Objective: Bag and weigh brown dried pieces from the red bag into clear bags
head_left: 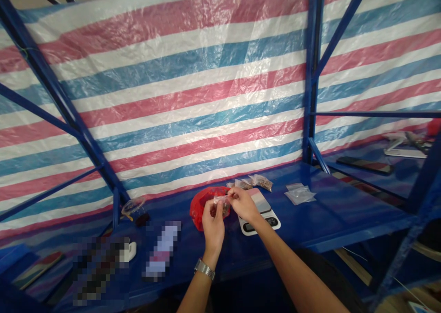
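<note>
Between my two hands is a small clear zip bag (pixel 222 200) with brownish bits inside. My left hand (pixel 213 221) pinches it from the left, a metal watch on that wrist. The fingers of my right hand (pixel 243 203) are closed at the bag's top right edge. Behind and left of the bag lies an open red plastic bag (pixel 200 205); its contents are mostly hidden. A white kitchen scale (pixel 260 228) sits under and beside my right hand, partly covered by it. Several filled zip bags (pixel 262 182) lie in a row behind the scale.
Flat clear bags (pixel 299 194) lie to the right on the blue shelf (pixel 347 202). A pixelated phone-like object (pixel 163 248), a white item (pixel 130 252) and a clear plastic container (pixel 133 206) are at left. Blue posts (pixel 310 74) frame a striped sheet (pixel 193 97) behind.
</note>
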Tool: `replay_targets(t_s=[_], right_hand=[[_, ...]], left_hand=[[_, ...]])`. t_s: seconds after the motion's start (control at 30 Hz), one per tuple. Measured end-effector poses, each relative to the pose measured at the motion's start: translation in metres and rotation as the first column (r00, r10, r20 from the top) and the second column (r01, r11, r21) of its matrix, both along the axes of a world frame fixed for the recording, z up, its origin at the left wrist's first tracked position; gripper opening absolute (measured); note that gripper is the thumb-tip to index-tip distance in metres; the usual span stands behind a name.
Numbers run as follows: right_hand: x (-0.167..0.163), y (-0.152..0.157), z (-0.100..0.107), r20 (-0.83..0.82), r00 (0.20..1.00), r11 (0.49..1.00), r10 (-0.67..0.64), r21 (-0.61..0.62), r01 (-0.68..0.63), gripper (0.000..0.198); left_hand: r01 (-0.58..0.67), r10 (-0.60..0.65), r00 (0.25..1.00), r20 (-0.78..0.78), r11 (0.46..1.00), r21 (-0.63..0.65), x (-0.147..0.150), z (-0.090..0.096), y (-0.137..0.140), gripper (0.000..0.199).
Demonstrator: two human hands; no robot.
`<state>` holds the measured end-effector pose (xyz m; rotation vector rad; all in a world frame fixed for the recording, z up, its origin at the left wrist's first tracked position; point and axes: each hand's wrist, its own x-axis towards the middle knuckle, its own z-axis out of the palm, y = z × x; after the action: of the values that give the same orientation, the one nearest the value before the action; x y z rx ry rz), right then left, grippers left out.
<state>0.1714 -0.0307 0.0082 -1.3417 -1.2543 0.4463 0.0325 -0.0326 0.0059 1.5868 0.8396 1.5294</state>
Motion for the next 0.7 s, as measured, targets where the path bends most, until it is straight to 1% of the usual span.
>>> replay_targets(t_s=[0.1, 0.2, 0.3, 0.43, 0.57, 0.7], right_hand=[[-0.003, -0.001, 0.001, -0.021, 0.998, 0.997, 0.061, 0.041, -0.060, 0.009], [-0.006, -0.003, 0.003, -0.041, 0.993, 0.993, 0.110, 0.036, -0.108, 0.007], [-0.007, -0.004, 0.005, -0.054, 0.991, 0.991, 0.124, 0.047, -0.122, 0.007], [-0.008, -0.006, 0.009, -0.092, 0.980, 0.982, 0.178, 0.078, -0.171, 0.008], [-0.008, -0.008, 0.009, -0.080, 0.982, 0.982, 0.172, 0.094, -0.164, 0.013], [-0.008, -0.009, 0.009, -0.020, 0.988, 0.982, 0.151, 0.118, -0.148, 0.015]], left_hand=[[-0.028, 0.028, 0.999, 0.024, 0.999, 0.023, -0.002, 0.001, 0.002, 0.039], [-0.059, 0.058, 0.997, 0.041, 0.998, 0.024, -0.004, 0.001, 0.005, 0.042], [-0.057, 0.056, 0.998, 0.037, 0.998, 0.035, -0.005, 0.000, 0.007, 0.042], [-0.055, 0.054, 0.998, 0.030, 0.997, 0.046, -0.005, -0.002, 0.008, 0.042], [-0.051, 0.049, 0.998, 0.040, 0.998, 0.048, -0.006, -0.005, 0.010, 0.043], [-0.041, 0.039, 0.998, 0.053, 0.999, 0.035, -0.005, -0.004, 0.010, 0.044]])
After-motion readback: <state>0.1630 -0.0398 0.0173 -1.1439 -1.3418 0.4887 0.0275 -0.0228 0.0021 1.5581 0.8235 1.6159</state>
